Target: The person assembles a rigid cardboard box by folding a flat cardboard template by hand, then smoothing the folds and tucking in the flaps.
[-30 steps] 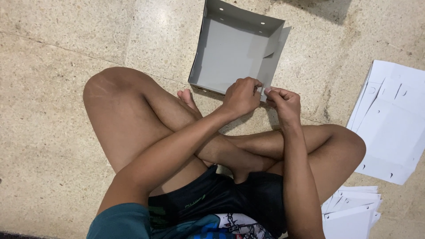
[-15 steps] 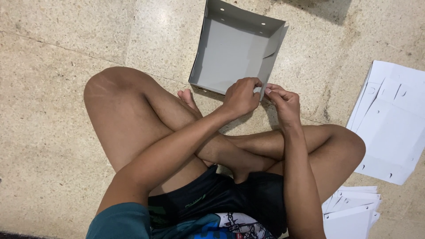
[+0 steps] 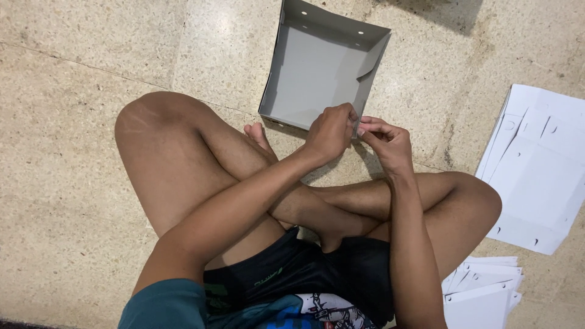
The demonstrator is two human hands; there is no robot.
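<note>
Okay, I sit cross-legged on the stone floor [image 3: 91, 73], both hands out in front of my knees at the near right corner of a grey cardboard box [image 3: 314, 76]. The box lies on the floor just beyond my feet, half folded: far wall up with small round holes in it, right wall up with a curved slit, left wall up, near edge low. My left hand [image 3: 331, 131] is curled at that corner, fingers bent in and pinching the near end of the right wall. My right hand [image 3: 382, 141] sits just beside it, nearly touching, thumb and fingertips pressed narrow together at the same corner; the flap between them is mostly hidden, so I cannot tell how much of it I grip.

My left forearm crosses over my left knee, my right forearm comes up over my right leg. To my right, well apart from the box, a stack of flat white box blanks [image 3: 539, 167] lies on the floor, with a second smaller pile of blanks [image 3: 484, 289] near my right hip.
</note>
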